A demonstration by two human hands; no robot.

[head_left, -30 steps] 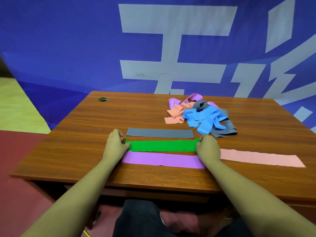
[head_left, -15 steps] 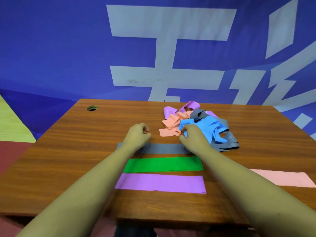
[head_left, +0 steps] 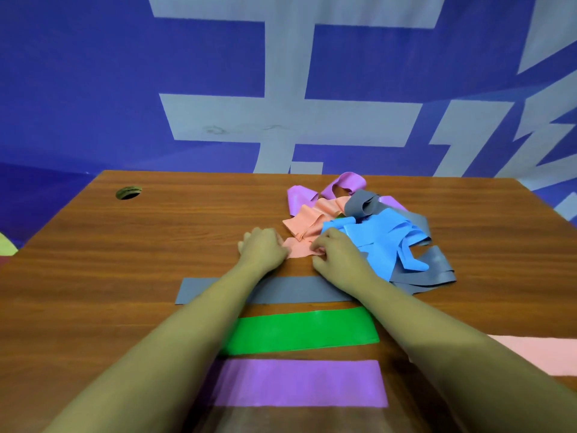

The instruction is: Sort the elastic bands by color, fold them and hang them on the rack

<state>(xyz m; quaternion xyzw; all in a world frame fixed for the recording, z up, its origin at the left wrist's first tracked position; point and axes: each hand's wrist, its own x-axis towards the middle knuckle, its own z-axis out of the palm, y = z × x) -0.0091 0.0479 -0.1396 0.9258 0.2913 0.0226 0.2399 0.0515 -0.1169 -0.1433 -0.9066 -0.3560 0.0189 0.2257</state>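
A tangled pile of elastic bands lies at the back right of the wooden table [head_left: 125, 260]: purple [head_left: 299, 196], salmon pink [head_left: 315, 218], grey [head_left: 363, 204] and blue [head_left: 374, 242]. My left hand [head_left: 262, 248] and my right hand [head_left: 338, 254] both grip the near end of the pink band [head_left: 298, 249] at the pile's front edge. Three bands lie flat in rows in front of me: grey [head_left: 296, 290], green [head_left: 299, 331], purple [head_left: 299, 382]. A flat pink band [head_left: 543, 354] lies at the right. No rack is in view.
A round cable hole [head_left: 128, 192] sits in the table's back left corner. A blue banner with large pale characters [head_left: 281, 89] hangs directly behind the table.
Both hands left the green band, moved forward over the grey one and reached the pile, where they took hold of the pink band's end. My head has come closer to the table.
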